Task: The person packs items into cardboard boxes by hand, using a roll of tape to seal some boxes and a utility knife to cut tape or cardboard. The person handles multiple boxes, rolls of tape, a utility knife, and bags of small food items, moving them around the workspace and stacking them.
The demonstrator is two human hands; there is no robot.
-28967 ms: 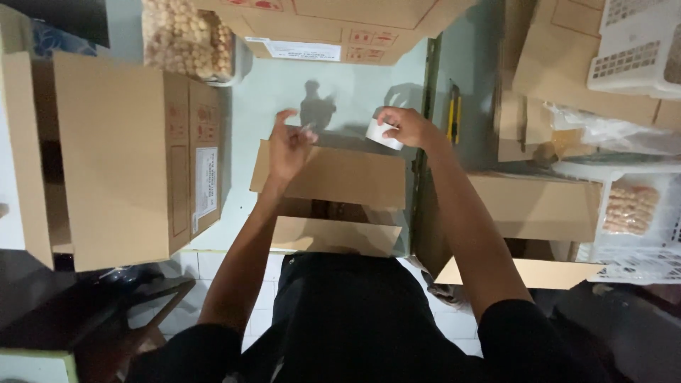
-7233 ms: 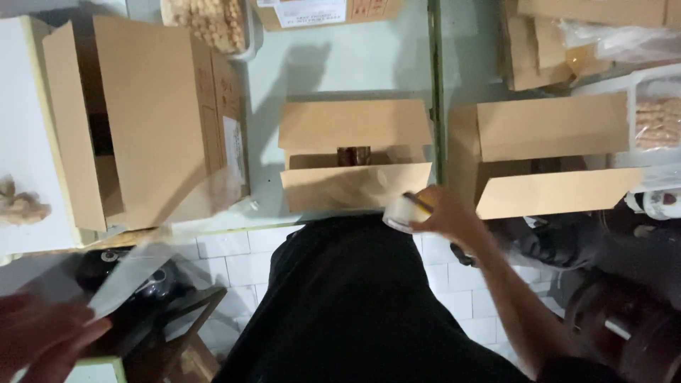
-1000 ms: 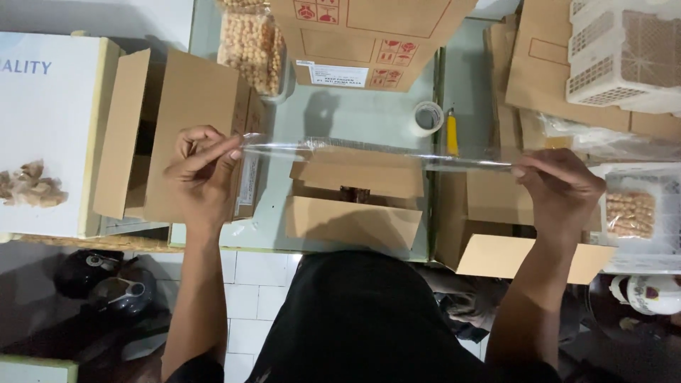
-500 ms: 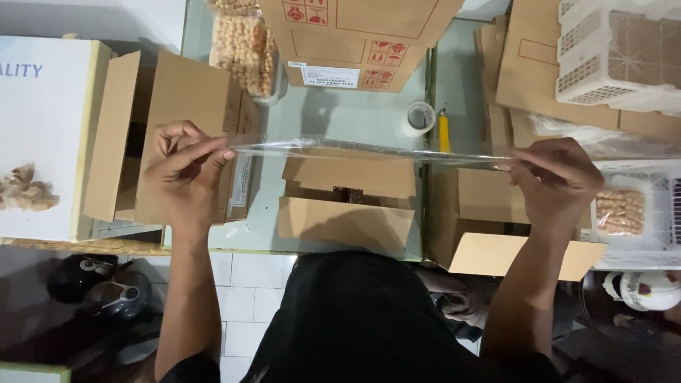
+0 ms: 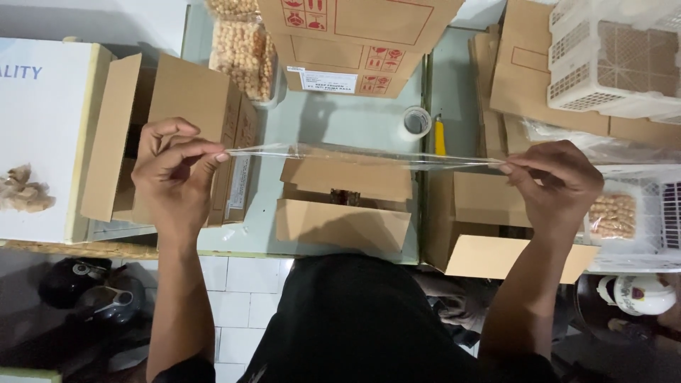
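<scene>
Overhead, both hands, left [image 5: 170, 177] and right [image 5: 560, 186], pinch a taut, clear, glossy tape strip [image 5: 355, 154].

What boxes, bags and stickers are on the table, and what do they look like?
Small brown box: middle, flaps open.
Clear strip: stretched between left hand and right hand.
Tall brown box: left, white label on its side.
Stacked brown cartons: top, red symbols, white label.
Snack bags: top left, round tan pieces.
White printed box: far left.
</scene>
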